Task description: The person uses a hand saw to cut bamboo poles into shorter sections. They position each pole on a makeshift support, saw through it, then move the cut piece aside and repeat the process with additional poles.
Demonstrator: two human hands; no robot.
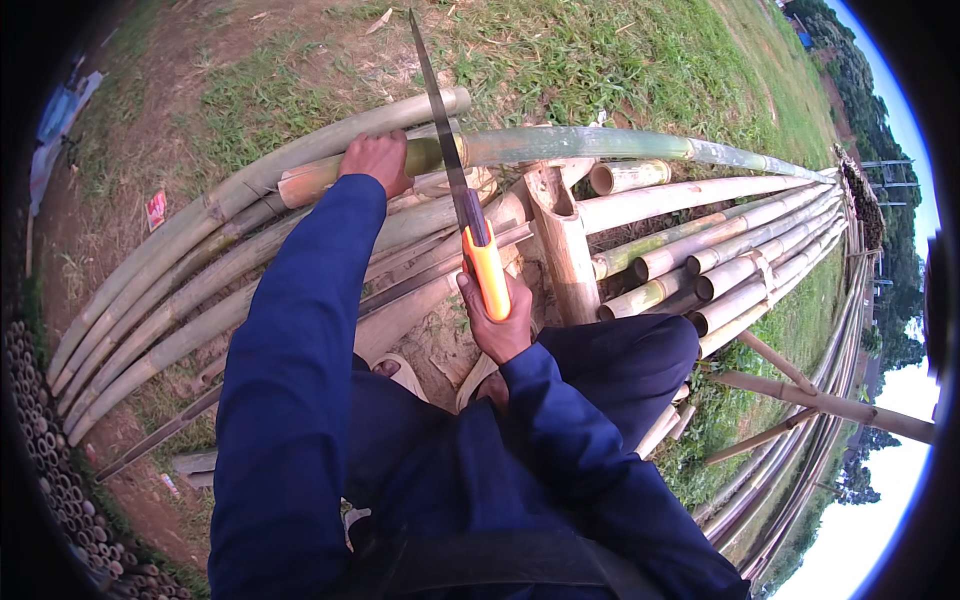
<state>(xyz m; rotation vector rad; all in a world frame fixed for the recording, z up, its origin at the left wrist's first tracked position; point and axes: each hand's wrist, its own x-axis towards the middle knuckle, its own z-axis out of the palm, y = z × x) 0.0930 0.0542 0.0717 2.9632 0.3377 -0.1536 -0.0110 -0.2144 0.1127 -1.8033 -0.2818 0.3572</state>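
Observation:
My right hand (503,318) is closed round the orange handle of a handsaw (484,268). Its long dark blade points up and away from me and crosses a green bamboo pole (580,145). Whether the teeth are cut into the pole cannot be made out. Left of the blade, my left hand (376,163) grips the same pole, next to its cut, orange-brown end. Under the pole, near the blade, stands an upright split bamboo post (562,240) with a hollow top.
Several long bamboo poles (130,310) lie to the left, more (740,250) to the right with open ends toward me. A bamboo rail (820,402) stands at the far right. Stacked cut bamboo pieces (60,470) fill the left edge. A red wrapper (156,210) lies on the ground.

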